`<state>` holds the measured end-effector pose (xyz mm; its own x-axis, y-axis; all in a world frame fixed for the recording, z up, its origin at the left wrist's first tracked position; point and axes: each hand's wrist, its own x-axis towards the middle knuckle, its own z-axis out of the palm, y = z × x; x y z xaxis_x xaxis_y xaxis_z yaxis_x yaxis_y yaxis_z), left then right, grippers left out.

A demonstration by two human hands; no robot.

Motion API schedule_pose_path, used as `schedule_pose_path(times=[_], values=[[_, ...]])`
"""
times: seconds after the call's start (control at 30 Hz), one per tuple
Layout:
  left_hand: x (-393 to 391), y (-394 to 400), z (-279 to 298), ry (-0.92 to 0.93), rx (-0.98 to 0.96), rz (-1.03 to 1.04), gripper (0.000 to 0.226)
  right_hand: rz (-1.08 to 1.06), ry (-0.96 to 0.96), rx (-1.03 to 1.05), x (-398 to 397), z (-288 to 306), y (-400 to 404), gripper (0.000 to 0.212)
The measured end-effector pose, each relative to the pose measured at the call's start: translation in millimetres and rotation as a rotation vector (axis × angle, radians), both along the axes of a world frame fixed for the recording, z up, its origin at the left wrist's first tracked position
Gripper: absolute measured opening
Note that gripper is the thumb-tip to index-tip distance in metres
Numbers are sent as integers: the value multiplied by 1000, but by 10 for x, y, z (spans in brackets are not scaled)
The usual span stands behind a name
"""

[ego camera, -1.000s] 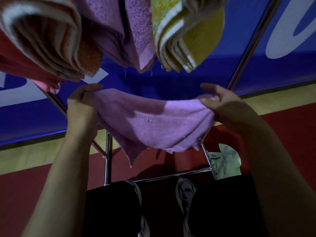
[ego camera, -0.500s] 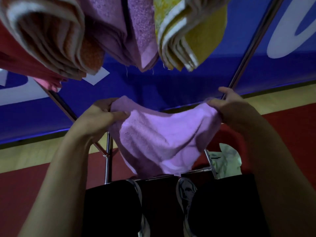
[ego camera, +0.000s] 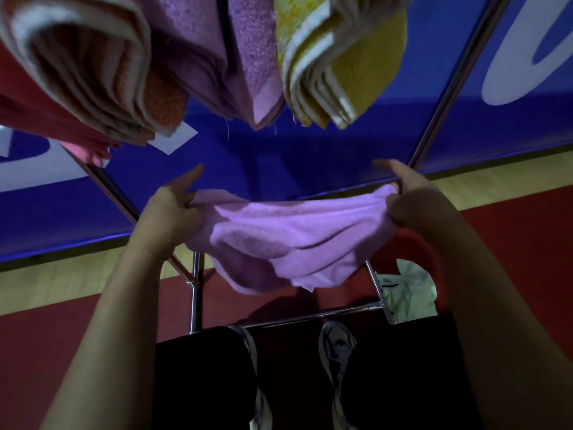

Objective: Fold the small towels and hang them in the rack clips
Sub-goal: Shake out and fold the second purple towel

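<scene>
— Which step is this?
— Folding, I think. The left hand (ego camera: 173, 212) and the right hand (ego camera: 412, 206) each pinch one end of the purple towel (ego camera: 288, 243); it sags between them, below the hung towels (ego camera: 217, 57).
— And next?
— Probably bring both ends together, then lift it to a free clip; I see no clip here.

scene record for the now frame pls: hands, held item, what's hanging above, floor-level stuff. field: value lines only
left hand: grips the left end of the purple towel
right hand: grips the right end of the same towel
purple towel: stretched between the hands, sagging in folds in the middle, not yet hung
hanging above, left to right: orange striped towel, purple hung towel, yellow towel, all folded
also hanging: pink towel at far left
rack frame: metal tubes behind and below the held towel
floor level: the person's shoes, crumpled pale cloth
</scene>
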<state>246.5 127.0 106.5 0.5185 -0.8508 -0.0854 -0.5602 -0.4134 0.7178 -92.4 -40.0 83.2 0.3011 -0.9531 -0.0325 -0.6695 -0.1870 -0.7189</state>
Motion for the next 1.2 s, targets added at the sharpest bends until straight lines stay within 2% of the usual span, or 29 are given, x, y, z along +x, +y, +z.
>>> schedule_pose_path(times=[0.13, 0.2, 0.27, 0.3, 0.4, 0.47, 0.53, 0.6, 0.67, 0.7, 0.73, 0.8, 0.87, 0.93, 1.03, 1.13, 1.2], values=[[-94, -19, 39, -13, -109, -18, 76, -58, -20, -11, 13, -42, -50, 54], [-159, -21, 69, -14, -217, -51, 76, -44, 157, 30, 14, -80, -47, 49], [-244, -33, 125, -91, -321, -104, 73, 56, 387, 98, 37, -141, 15, 46], [-299, -44, 153, -151, -357, -169, 73, 112, 427, 93, 64, -164, 39, 50], [-536, -75, 207, -205, -318, -422, 71, 240, 237, -36, 206, -62, 142, 77], [-691, -104, 188, -211, -243, -546, 55, 413, 103, -154, 364, 66, 244, 96], [-784, -129, 147, -206, -199, -600, 42, 582, 70, -185, 567, 115, 406, 101], [-820, -133, 137, -185, -203, -625, 40, 699, 81, -144, 723, 56, 541, 83], [-811, -120, 147, -156, -227, -634, 46, 724, 129, -125, 809, -26, 610, 41], [-797, -110, 154, -134, -237, -623, 51, 702, 136, -121, 819, -53, 614, 29], [-788, -94, 169, -111, -245, -604, 55, 669, 135, -123, 821, -67, 606, 24], [-769, -69, 188, -93, -283, -569, 55, 603, 114, -158, 818, -61, 589, 27], [-737, -80, 170, -158, -345, -529, 56, 583, 90, -167, 800, -18, 603, 33], [-659, -134, 101, -268, -360, -459, 58, 601, 33, -101, 771, 69, 623, 36], [-552, -186, -54, -340, -197, -374, 51, 667, -186, 138, 762, 231, 720, 34], [-557, -173, -116, -301, -100, -328, 41, 793, -371, 465, 788, 297, 863, 27], [-557, -172, -81, -176, -109, -287, 45, 885, -282, 624, 832, 294, 947, 24]])
